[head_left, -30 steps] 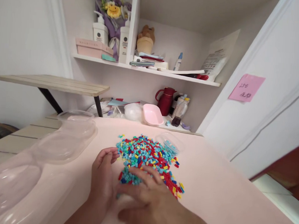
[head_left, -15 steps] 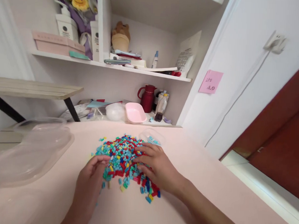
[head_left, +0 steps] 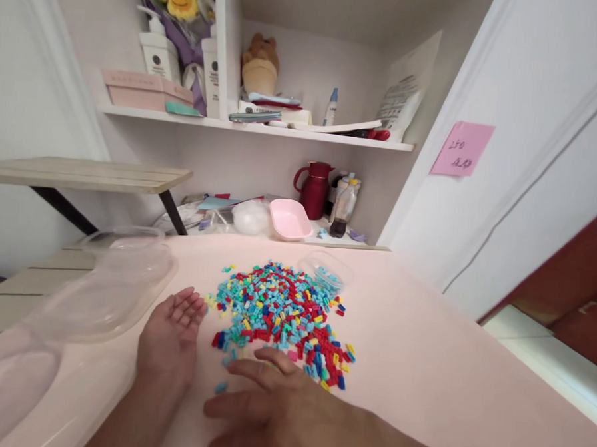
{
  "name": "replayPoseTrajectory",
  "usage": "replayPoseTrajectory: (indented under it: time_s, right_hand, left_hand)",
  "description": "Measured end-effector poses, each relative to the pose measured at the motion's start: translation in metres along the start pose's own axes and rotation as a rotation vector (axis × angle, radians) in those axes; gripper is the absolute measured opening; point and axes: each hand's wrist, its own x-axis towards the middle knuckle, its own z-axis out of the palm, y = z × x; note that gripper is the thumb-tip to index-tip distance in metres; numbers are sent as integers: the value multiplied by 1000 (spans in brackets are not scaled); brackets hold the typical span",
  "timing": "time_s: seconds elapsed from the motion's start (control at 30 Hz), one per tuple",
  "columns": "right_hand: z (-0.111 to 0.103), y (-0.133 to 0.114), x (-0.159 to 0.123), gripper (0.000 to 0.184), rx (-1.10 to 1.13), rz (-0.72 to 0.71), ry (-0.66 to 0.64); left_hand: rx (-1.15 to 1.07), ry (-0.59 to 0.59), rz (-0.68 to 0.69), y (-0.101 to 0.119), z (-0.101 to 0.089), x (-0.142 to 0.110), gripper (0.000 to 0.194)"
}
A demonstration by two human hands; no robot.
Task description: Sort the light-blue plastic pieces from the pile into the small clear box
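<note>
A heap of small coloured bricks [head_left: 281, 312], mostly teal, red, blue and yellow, lies on the pink tabletop [head_left: 421, 363]. My left hand [head_left: 170, 337] rests palm up and open just left of the heap, fingers near its edge, holding nothing. My right hand [head_left: 273, 409] lies flat on the table at the heap's near edge, fingers stretched out to the left, touching the nearest bricks. A single teal brick [head_left: 220, 387] sits loose between the two hands. A small clear container [head_left: 326, 271] with some teal bricks in it stands behind the heap.
Clear plastic trays [head_left: 99, 293] lie at the left of the table. Behind the table stand a pink dish [head_left: 289, 219], a red jug [head_left: 314, 187] and bottles. A shelf [head_left: 253, 126] above carries boxes and bottles. A pink note [head_left: 461, 148] sticks to the right wall.
My right hand has drawn back from the heap's right side to its near edge. My left hand has come off the bricks and turned palm up. The heap is spread out more.
</note>
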Motion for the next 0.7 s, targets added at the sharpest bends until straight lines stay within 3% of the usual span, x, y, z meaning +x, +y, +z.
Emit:
replayPoseTrajectory:
  time_s: [0.13,0.27,0.33,0.5,0.6,0.7]
  right_hand:
    - [1,16,-5,44,-72,132,-44]
    - [-17,45,-16,33,-144,387,33]
    - [-29,53,-21,27,-133,447,131]
    - [-52,57,-30,22,20,622,389]
    - [-58,62,-36,19,-41,841,335]
    - [-56,68,-40,19,-130,959,199]
  left_hand:
    - [1,-27,-13,-1,0,-1,9]
    - [73,-158,22,-11,5,-14,10]
    - [225,-259,88,-16,4,-22,17]
    - [769,-724,608,-25,1,-42,20]
    - [884,-974,797,-29,1,-51,16]
    - [966,-1125,890,-33,1,-54,22]
